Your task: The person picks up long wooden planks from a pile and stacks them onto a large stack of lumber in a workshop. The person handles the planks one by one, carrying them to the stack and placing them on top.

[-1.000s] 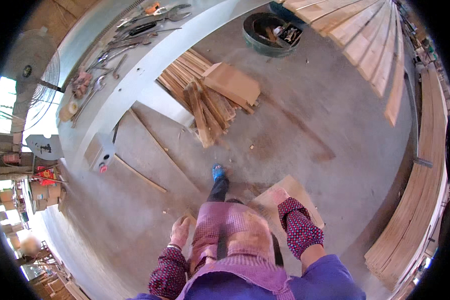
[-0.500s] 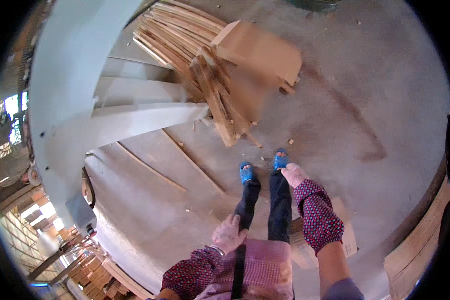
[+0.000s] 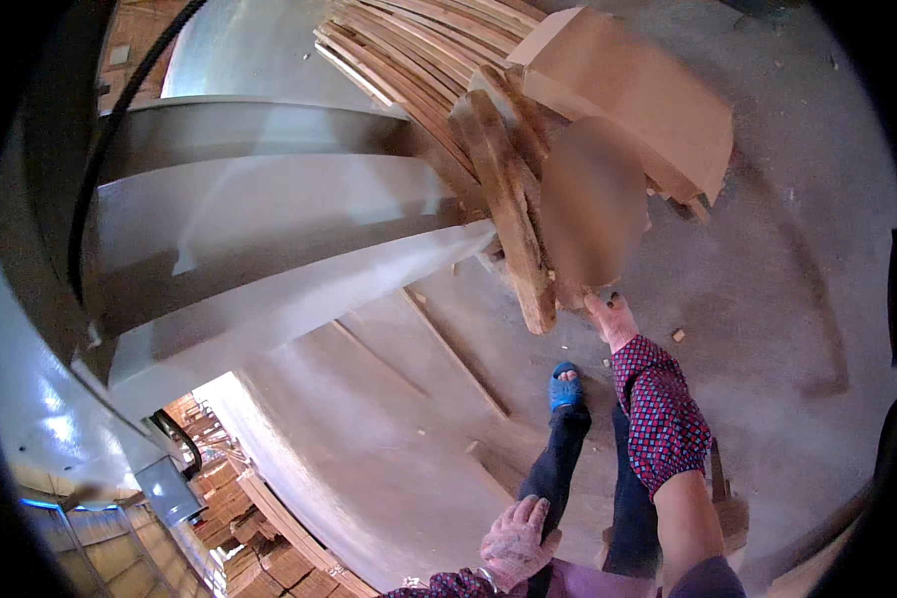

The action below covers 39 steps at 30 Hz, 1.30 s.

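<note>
My right hand (image 3: 612, 321), in a pale pink, soiled glove, reaches forward to the near end of the wood heap. Its thumb and fingers look apart there, close to the short end of a wooden piece (image 3: 570, 293); whether they touch it I cannot tell. Left of it lies a rough brown board (image 3: 508, 214), propped slantwise on the heap. A blurred brown patch hides part of the wood beyond the fingertips. My left hand (image 3: 520, 541), gloved alike, lies on my left leg near the knee, fingers spread and holding nothing.
Long wood strips (image 3: 409, 60) and a cardboard box (image 3: 633, 95) lie beyond the boards. A pale metal machine frame (image 3: 299, 269) stands at left. Thin strips (image 3: 458, 354) and wood chips (image 3: 679, 335) litter the concrete floor. Stacked wood (image 3: 269, 573) shows at lower left.
My right hand has moved from near my right foot forward to the wood heap. My left hand has shifted with my leg. The view has tilted, and the heap and machine frame look nearer.
</note>
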### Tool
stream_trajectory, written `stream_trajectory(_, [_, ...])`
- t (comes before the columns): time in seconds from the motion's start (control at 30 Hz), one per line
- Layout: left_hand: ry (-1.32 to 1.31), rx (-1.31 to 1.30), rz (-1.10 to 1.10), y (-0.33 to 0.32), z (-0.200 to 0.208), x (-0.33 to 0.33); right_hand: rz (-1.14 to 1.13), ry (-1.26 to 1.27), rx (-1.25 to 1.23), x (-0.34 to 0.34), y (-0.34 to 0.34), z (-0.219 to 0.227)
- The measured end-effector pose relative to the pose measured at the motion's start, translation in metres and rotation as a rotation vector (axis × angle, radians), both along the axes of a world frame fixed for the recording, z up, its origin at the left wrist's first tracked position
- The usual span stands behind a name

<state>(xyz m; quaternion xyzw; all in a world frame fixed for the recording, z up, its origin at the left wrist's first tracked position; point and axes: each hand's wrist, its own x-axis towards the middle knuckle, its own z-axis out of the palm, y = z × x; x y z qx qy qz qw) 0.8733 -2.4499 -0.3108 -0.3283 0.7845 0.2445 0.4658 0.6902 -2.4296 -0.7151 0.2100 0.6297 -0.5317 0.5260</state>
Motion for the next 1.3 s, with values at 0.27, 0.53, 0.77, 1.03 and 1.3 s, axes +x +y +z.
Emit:
stream_trajectory(0.27, [0.099,-0.029,0.009,-0.011,-0.007,-0.01,-0.596,-0.274,-0.209,-0.004,-0.064,0.027])
stream_trajectory(0.53, [0.081,0.05,0.021,-0.034,-0.003,-0.02,-0.647,-0.238,-0.294,-0.061,-0.043,0.072])
stream_trajectory(0.77, [0.12,0.017,-0.014,-0.042,-0.007,-0.015,-0.657,0.072,-0.39,-0.201,-0.025,0.116])
stream_trajectory(1.03, [0.163,0.021,-0.113,-0.05,-0.02,0.006,-0.504,0.332,-0.142,-0.234,-0.014,0.111])
stream_trajectory(1.3, [0.087,0.017,-0.058,-0.055,-0.021,0.015,-0.358,0.141,-0.063,-0.018,-0.031,-0.003])
